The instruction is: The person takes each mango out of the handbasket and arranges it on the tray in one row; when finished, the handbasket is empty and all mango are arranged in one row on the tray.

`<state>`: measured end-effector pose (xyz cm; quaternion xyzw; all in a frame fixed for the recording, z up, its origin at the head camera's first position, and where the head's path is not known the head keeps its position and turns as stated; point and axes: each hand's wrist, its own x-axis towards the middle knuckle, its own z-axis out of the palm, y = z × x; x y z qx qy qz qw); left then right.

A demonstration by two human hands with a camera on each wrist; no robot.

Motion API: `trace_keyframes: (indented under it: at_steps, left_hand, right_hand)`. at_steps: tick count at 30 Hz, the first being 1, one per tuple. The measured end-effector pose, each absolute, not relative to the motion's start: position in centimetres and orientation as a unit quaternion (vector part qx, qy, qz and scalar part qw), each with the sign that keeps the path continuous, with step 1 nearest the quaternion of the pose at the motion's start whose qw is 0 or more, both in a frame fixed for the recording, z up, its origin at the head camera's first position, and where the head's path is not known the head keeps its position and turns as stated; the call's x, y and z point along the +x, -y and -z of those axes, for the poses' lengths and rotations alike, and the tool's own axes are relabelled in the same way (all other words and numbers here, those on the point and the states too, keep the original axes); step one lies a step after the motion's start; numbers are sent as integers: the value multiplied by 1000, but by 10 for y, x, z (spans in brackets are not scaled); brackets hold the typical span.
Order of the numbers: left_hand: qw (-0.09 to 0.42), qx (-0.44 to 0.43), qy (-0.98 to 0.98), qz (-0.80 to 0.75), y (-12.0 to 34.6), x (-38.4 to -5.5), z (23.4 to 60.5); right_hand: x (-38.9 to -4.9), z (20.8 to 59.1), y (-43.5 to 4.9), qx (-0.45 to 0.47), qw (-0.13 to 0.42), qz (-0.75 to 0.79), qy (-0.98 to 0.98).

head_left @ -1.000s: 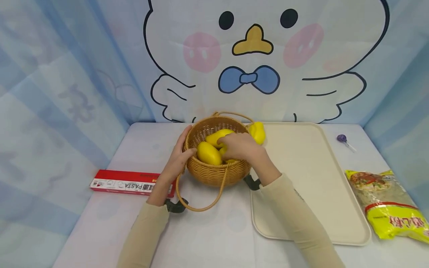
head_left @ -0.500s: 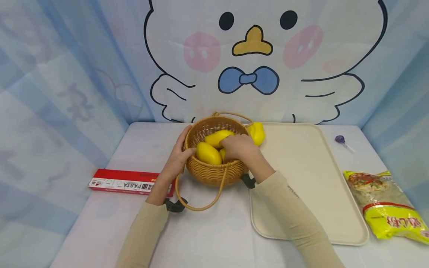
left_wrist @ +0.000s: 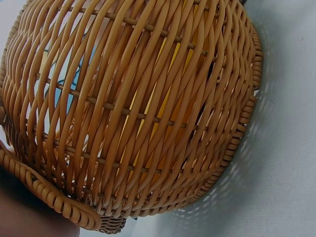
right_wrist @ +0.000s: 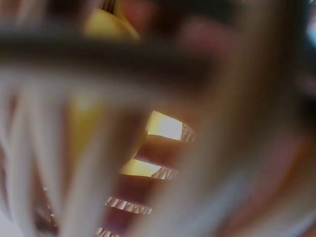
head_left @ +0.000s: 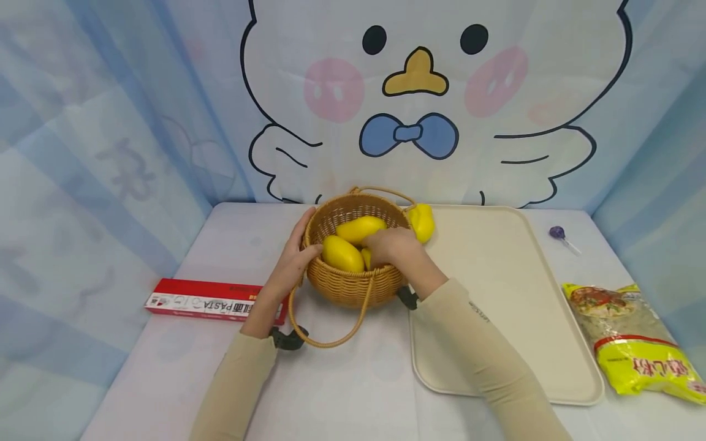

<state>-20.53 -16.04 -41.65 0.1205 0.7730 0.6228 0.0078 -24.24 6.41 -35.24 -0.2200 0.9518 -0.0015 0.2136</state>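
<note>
A round wicker basket (head_left: 353, 291) stands on the table with several yellow mangoes inside, such as one mango (head_left: 342, 253) near the front rim and another mango (head_left: 361, 229) behind it. My left hand (head_left: 291, 260) holds the basket's left side, thumb over the rim and fingers along the outside. My right hand (head_left: 394, 245) reaches down inside the right half, fingers curled at a yellow mango (head_left: 366, 258) that it mostly hides. In the right wrist view, fingers (right_wrist: 160, 150) show blurred through the weave beside yellow fruit. The left wrist view is filled by the basket wall (left_wrist: 148, 108).
Another yellow fruit (head_left: 421, 222) lies behind the basket's right side, at the beige tray (head_left: 513, 306). A red pasta box (head_left: 204, 299) lies at left. To the right are a purple lollipop (head_left: 558, 233) and a yellow-ended food bag (head_left: 634, 343). One basket handle (head_left: 331, 345) hangs forward.
My right hand has sunk slightly deeper into the basket, its forearm shifting a little left. The left hand keeps its hold, and the basket stays in place.
</note>
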Motion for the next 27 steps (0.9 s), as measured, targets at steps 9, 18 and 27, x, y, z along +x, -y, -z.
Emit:
trace_keyframes:
  at_steps: [9, 18, 27]
  left_hand:
    - [7, 120, -773, -623, 160, -206, 416]
    - [6, 118, -775, -621, 160, -205, 417]
    - [6, 121, -772, -624, 159, -205, 416]
  right_hand:
    - [-246, 354, -63, -225, 270, 47, -935]
    - [-246, 354, -63, -208, 280, 69, -935]
    - [-245, 355, -64, -226, 253, 79, -937]
